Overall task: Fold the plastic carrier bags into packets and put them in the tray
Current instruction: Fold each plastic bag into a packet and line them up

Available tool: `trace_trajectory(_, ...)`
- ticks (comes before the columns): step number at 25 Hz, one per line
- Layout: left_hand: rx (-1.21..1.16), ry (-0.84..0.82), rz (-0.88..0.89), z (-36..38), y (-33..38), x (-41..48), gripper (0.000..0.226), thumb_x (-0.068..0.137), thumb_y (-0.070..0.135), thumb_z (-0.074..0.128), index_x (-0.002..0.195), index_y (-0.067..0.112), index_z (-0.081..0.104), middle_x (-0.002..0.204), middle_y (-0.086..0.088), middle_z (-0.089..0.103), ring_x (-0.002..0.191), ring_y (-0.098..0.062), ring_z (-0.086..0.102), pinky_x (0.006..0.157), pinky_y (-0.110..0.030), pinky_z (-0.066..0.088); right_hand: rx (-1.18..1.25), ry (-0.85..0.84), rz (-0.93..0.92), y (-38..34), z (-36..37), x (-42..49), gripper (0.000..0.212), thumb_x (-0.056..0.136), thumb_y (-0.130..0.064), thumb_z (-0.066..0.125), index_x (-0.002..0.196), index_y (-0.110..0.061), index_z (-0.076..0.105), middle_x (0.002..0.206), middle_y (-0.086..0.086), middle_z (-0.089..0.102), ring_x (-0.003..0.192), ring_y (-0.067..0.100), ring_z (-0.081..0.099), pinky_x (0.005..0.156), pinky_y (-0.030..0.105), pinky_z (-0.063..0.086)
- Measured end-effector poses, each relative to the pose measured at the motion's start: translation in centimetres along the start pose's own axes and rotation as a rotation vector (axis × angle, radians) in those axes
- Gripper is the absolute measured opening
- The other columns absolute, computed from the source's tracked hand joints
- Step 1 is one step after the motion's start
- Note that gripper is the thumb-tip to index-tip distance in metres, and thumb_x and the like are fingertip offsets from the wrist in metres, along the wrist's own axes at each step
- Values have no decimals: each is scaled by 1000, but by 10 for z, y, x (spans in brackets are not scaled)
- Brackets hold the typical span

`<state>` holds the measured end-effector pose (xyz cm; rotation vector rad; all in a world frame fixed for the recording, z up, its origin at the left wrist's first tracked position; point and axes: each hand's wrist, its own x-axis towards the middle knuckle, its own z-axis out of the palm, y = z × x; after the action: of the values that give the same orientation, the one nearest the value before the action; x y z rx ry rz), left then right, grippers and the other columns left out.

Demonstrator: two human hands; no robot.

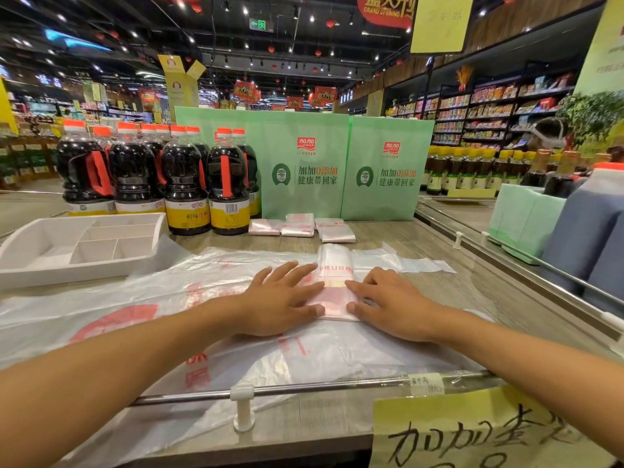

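A folded strip of clear plastic carrier bag (335, 271) with red print lies in the middle of the shelf top, on top of other spread bags (141, 298). My left hand (283, 298) presses flat on its left side with straight fingers. My right hand (388, 300) presses flat on its right side. Three folded packets (300, 226) lie at the back by the green boards. The white divided tray (67, 246) sits at the left with nothing visible in its compartments.
Dark soy sauce bottles (185, 184) stand behind the tray. Green display boards (304, 167) block the back. A metal rail (304, 388) runs along the front edge, another along the right. A yellow handwritten sign (472, 430) hangs at the front right.
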<state>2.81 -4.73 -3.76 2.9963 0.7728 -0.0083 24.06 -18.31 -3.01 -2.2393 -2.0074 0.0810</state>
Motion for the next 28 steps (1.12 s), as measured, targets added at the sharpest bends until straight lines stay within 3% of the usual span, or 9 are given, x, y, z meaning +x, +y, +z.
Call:
trace_trajectory(4, -13, -163, -18, -4, -4, 3, 69, 101, 70, 16, 161, 41, -1, 166, 22, -16, 152, -11, -25, 121, -57, -16, -94, -195, 37, 4, -1, 1, 69, 99, -72, 20, 161, -45, 9, 168, -9, 6, 156, 22, -1, 124, 51, 4)
trace_trajectory(7, 29, -231, -5, -7, -6, 6, 70, 100, 71, 15, 160, 43, -8, 166, 22, -18, 152, -11, -26, 118, -60, -20, -83, -287, 58, 5, -3, -2, 72, 96, -76, 15, 159, -47, -5, 169, -12, -17, 154, 19, -22, 123, 49, -11)
trace_trajectory(10, -14, -191, 19, -6, -9, 5, 71, 100, 70, 18, 161, 41, -3, 167, 21, -14, 153, -10, -22, 119, -58, -20, -68, -268, 26, 8, -2, -4, 79, 93, -80, 16, 160, -45, -7, 167, -17, -20, 153, 16, -25, 124, 47, -12)
trace_trajectory(13, -25, -102, 86, -2, -9, 2, 73, 101, 68, 27, 163, 36, 5, 169, 17, -4, 155, -9, -11, 124, -48, -12, -7, -130, -102, 13, -3, -9, 86, 91, -80, 34, 162, -35, 16, 168, -21, -1, 155, 8, -4, 127, 41, 6)
trace_trajectory(16, -133, 9, 170, -4, -11, -1, 71, 99, 64, 44, 159, 26, 32, 161, 6, 25, 145, -15, 26, 122, -34, 20, 128, 6, -179, 13, -6, -13, 71, 91, -72, 53, 150, -32, 48, 151, -21, 37, 137, 2, 38, 116, 31, 34)
trace_trajectory(20, -331, 164, 196, -10, -14, -6, 57, 89, 70, 48, 116, 27, 73, 118, 10, 60, 105, -8, 58, 96, -35, 47, 230, 140, -163, 7, -9, -14, 47, 98, -56, 54, 140, -35, 56, 129, -19, 63, 112, -2, 56, 98, 27, 45)
trace_trajectory(24, -435, 313, 131, -10, -13, -5, 37, 101, 50, 49, 100, 17, 67, 89, 3, 69, 85, -17, 62, 81, -43, 50, 422, 237, -69, 7, -7, -7, 41, 100, -56, 47, 138, -42, 52, 104, -1, 75, 96, 16, 69, 93, 43, 54)
trace_trajectory(26, -505, 344, 140, -8, -9, -4, 20, 103, 34, 55, 118, 22, 61, 80, 5, 67, 79, -16, 62, 77, -37, 49, 506, 276, -43, 8, -3, 0, 36, 101, -48, 55, 137, -44, 51, 85, 6, 76, 86, 24, 72, 91, 47, 55)
trace_trajectory(28, -570, 345, 137, -9, -5, -3, 46, 101, 20, 60, 144, 30, 46, 77, 6, 68, 77, -13, 62, 78, -32, 49, 540, 295, -29, 7, -2, 4, 41, 100, -34, 63, 140, -40, 51, 70, 3, 72, 69, 18, 68, 83, 42, 56)
